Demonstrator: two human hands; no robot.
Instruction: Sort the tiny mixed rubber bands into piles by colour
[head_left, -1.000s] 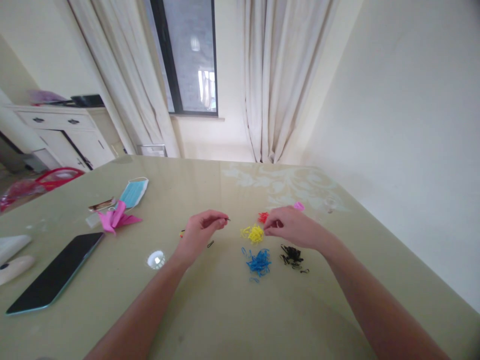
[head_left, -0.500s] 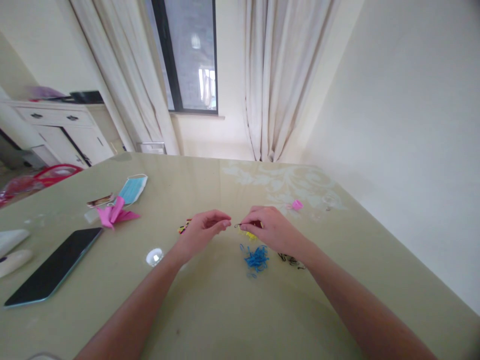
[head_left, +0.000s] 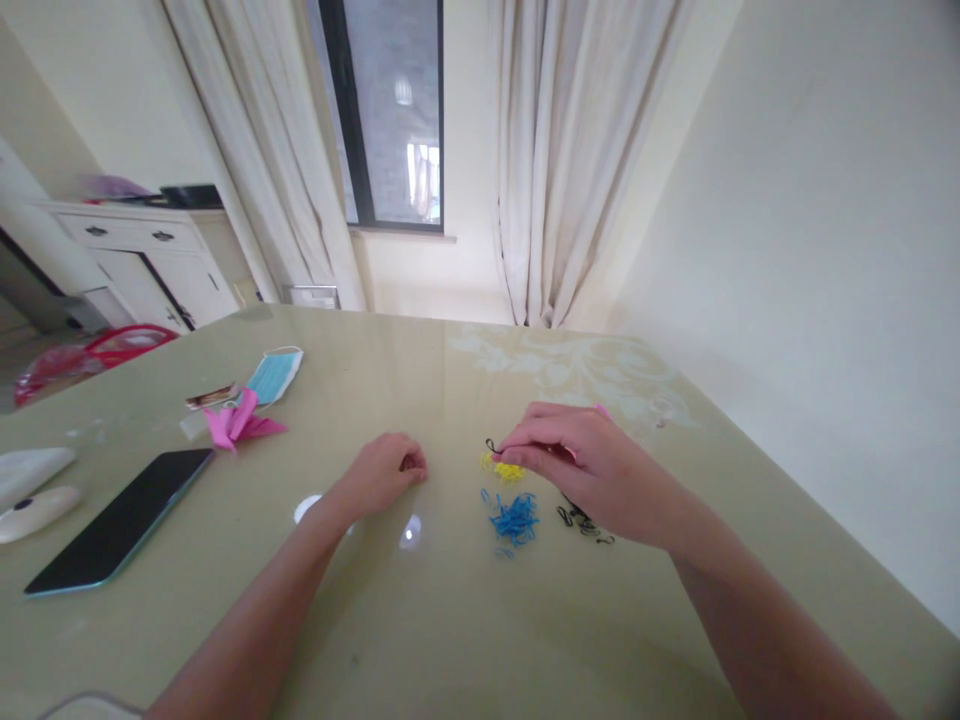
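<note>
Small black rubber loop (head_left: 491, 447) pinched in right hand (head_left: 589, 465), well inside right edge of glossy olive-green tabletop (head_left: 450, 630). Left hand (head_left: 381, 474) curled, can't tell if holding anything.

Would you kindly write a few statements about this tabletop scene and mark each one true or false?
1. The right hand pinches a small black loop. True.
2. The blue pile lies farther from the camera than the yellow pile. False: the blue pile is nearer.
3. The dark-screened device lies left of the left hand. True.
4. The face mask is right of both hands. False: the face mask is left of both.
</note>
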